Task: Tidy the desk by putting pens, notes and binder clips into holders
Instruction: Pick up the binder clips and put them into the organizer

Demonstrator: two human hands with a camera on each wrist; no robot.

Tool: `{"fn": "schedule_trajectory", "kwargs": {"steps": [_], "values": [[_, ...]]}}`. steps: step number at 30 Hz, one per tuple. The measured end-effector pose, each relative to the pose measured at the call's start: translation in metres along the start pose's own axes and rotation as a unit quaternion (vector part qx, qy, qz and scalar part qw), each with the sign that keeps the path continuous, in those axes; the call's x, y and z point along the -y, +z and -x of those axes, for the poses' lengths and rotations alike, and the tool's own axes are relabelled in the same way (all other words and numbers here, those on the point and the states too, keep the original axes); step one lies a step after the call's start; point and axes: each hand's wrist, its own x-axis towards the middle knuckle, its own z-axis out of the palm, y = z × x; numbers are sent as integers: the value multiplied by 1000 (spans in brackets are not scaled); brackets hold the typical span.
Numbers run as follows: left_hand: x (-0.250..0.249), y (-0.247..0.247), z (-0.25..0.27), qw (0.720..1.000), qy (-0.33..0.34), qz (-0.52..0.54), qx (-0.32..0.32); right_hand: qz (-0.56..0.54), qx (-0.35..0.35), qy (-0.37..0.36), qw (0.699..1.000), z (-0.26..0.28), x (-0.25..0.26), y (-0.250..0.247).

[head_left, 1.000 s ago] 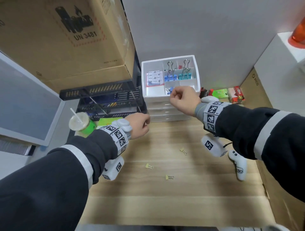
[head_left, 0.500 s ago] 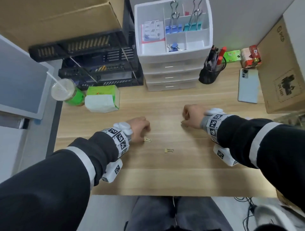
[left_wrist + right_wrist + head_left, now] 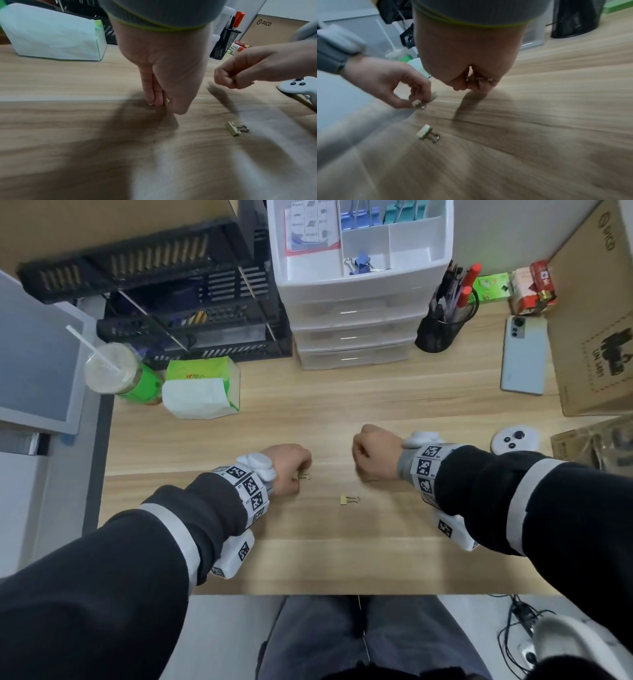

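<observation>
My left hand (image 3: 291, 469) pinches a small yellow binder clip (image 3: 418, 104) just above the wooden desk (image 3: 342, 412); in the head view its wire handles (image 3: 304, 475) stick out by the fingers. My right hand (image 3: 371, 451) is curled and pinches another small clip (image 3: 479, 79), mostly hidden by the fingers. A third yellow clip (image 3: 349, 500) lies loose on the desk between and in front of both hands. At the back stands the white drawer organiser (image 3: 359, 285) with notes and blue and teal clips in its top tray, and a black mesh pen cup (image 3: 442, 326) to its right.
A tissue pack (image 3: 202, 388) and a green drink cup (image 3: 120, 374) sit back left before black trays (image 3: 191, 313). A phone (image 3: 524, 354), a cardboard box (image 3: 596, 337) and a white controller (image 3: 513, 438) stand on the right.
The head view tilted down. My right hand came down from the organiser tray to the desk and took the clip at centre right. My left hand dropped and closed on the left clip.
</observation>
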Motion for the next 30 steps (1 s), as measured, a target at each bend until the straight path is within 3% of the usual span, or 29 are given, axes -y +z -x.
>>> {"fn": "schedule_trajectory", "kwargs": {"steps": [5,11,14,18,20,22,25,30], "values": [[1,-5,4,1000,-14,13,-7,49,129,-41,990,7,11,19],[-2,-5,10,997,-29,61,-41,153,112,-95,977,4,17,43],[-6,-5,11,994,-37,88,-51,98,111,-66,987,7,20,37],[-15,-11,14,989,-17,122,-81,-116,70,68,988,2,26,18],[-24,-22,15,987,4,129,-97,-272,72,133,950,-3,26,4],[-37,-36,14,985,25,131,-109,-412,86,196,886,-6,24,-7],[-58,-58,12,983,59,117,-128,-537,109,277,790,-2,20,-15],[-82,-94,7,979,110,83,-149,-661,164,265,683,13,18,-38]]}}
